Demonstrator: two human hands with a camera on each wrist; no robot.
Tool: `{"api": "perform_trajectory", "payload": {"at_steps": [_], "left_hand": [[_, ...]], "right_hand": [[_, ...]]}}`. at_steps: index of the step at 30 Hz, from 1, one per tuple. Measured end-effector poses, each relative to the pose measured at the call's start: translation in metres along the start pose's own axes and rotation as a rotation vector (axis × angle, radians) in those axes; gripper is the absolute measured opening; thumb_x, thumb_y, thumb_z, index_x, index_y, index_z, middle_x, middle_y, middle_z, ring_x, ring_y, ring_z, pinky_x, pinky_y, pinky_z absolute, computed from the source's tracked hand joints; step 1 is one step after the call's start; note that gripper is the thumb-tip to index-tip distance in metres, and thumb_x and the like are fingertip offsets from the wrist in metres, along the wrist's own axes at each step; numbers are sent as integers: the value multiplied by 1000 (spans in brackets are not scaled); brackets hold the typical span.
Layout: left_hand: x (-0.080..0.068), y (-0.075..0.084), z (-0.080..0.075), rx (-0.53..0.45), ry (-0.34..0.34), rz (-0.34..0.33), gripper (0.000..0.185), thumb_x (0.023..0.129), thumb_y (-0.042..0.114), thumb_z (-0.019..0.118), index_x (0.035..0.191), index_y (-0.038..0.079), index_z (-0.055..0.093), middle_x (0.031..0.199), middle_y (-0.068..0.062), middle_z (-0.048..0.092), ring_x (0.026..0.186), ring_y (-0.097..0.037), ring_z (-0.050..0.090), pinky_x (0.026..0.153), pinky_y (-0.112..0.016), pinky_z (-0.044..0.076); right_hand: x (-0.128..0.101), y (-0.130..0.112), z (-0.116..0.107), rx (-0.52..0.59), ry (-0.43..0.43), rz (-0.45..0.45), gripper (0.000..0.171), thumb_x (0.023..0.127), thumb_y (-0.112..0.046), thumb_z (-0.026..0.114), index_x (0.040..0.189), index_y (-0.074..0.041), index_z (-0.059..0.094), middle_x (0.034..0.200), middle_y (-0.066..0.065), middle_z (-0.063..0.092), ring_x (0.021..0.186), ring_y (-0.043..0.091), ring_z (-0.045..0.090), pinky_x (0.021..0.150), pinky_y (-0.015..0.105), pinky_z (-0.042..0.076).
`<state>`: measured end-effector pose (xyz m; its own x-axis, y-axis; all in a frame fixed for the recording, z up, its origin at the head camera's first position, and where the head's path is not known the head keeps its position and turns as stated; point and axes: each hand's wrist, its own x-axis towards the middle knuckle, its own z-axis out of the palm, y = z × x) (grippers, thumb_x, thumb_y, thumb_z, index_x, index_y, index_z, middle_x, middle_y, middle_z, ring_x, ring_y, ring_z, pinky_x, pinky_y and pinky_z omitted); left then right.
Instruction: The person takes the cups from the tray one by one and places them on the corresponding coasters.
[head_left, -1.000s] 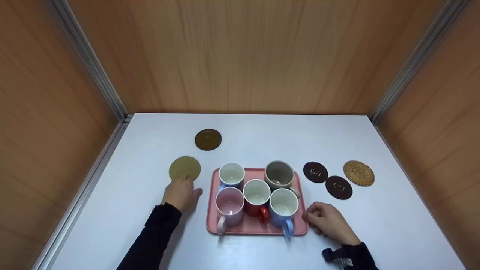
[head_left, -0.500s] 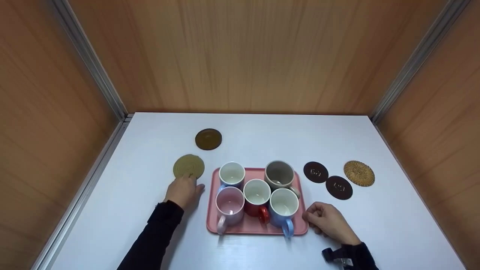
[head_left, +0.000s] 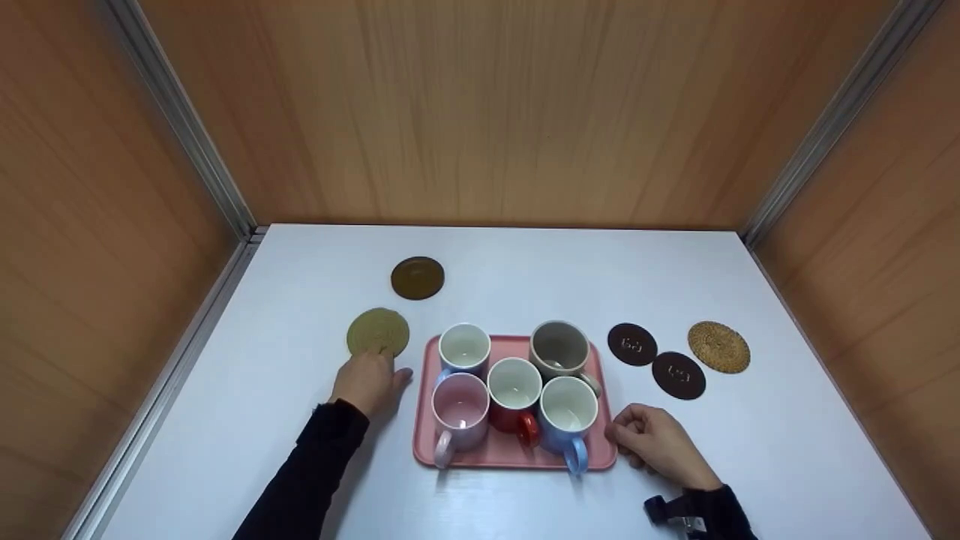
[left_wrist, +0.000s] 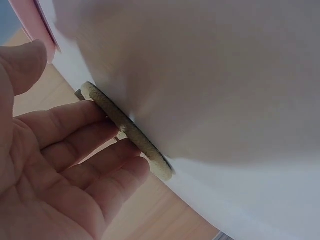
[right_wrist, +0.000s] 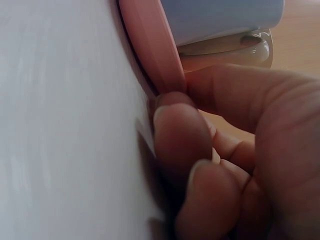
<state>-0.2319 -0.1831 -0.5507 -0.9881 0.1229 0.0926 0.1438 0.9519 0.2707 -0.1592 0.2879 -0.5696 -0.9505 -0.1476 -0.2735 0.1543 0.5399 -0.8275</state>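
Observation:
My left hand [head_left: 367, 382] reaches over a round olive-green coaster [head_left: 378, 330] lying left of the tray. In the left wrist view, fingertips touch the woven coaster [left_wrist: 125, 130], while the thumb [left_wrist: 27, 65] stands apart from it. The pink tray [head_left: 480, 459] carries several mugs: a pink mug [head_left: 461, 420], a red mug [head_left: 514, 386], a blue mug [head_left: 568, 412], a second blue mug [head_left: 463, 349] and a grey mug [head_left: 559, 349]. At its right edge my right hand [head_left: 664, 442] has curled fingers that pinch the rim, seen close in the right wrist view.
A dark brown round coaster [head_left: 418, 278] lies at the back left. To the right are two blackish coasters, a left one [head_left: 631, 345] and a right one [head_left: 678, 376], then a tan woven coaster [head_left: 718, 346]. Wooden panels [head_left: 480, 112] stand behind and beside the white table [head_left: 525, 262].
The olive-green coaster has slid slightly right and away from me under my left hand, then stays put. My right hand, the tray and the mugs keep their places.

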Motion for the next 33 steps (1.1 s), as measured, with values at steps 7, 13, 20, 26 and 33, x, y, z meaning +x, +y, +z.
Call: {"api": "perform_trajectory", "payload": {"at_steps": [7, 13, 20, 26, 33], "left_hand": [[2, 5, 1, -3, -15, -6, 44, 98, 37, 78, 108, -5, 72, 93, -20, 72, 92, -37, 72, 88, -54, 61], [5, 16, 3, -30, -23, 26, 44, 99, 38, 76, 109, -4, 72, 97, -20, 72, 94, -39, 73, 90, -54, 60], [9, 27, 7, -67, 11, 68, 54, 99, 46, 75, 116, -5, 73, 104, -24, 74, 100, -44, 73, 91, -57, 60], [12, 28, 6, -59, -18, 64, 51, 104, 45, 66, 119, -3, 73, 113, -25, 75, 105, -44, 73, 95, -58, 59], [15, 27, 5, -66, -72, 35, 54, 111, 46, 52, 123, -2, 73, 121, -24, 74, 110, -45, 73, 101, -58, 57]], "right_hand": [[0, 1, 0, -15, 12, -6, 27, 98, -33, 76, 96, -7, 68, 67, -1, 64, 56, 12, 58, 49, 26, 50], [-1, 1, 1, -2, 17, -6, 27, 98, -33, 76, 96, -7, 68, 68, 0, 65, 56, 12, 58, 50, 26, 51], [0, -1, 0, 7, 13, 1, 29, 97, -34, 77, 97, -7, 69, 69, 0, 65, 57, 13, 59, 51, 27, 52], [0, -1, 1, 8, 12, 0, 28, 98, -33, 76, 96, -6, 68, 67, -1, 64, 56, 12, 58, 50, 26, 51], [0, 0, 1, 15, 7, -2, 27, 99, -31, 76, 96, -5, 67, 67, -1, 63, 55, 11, 57, 50, 25, 51]]}}
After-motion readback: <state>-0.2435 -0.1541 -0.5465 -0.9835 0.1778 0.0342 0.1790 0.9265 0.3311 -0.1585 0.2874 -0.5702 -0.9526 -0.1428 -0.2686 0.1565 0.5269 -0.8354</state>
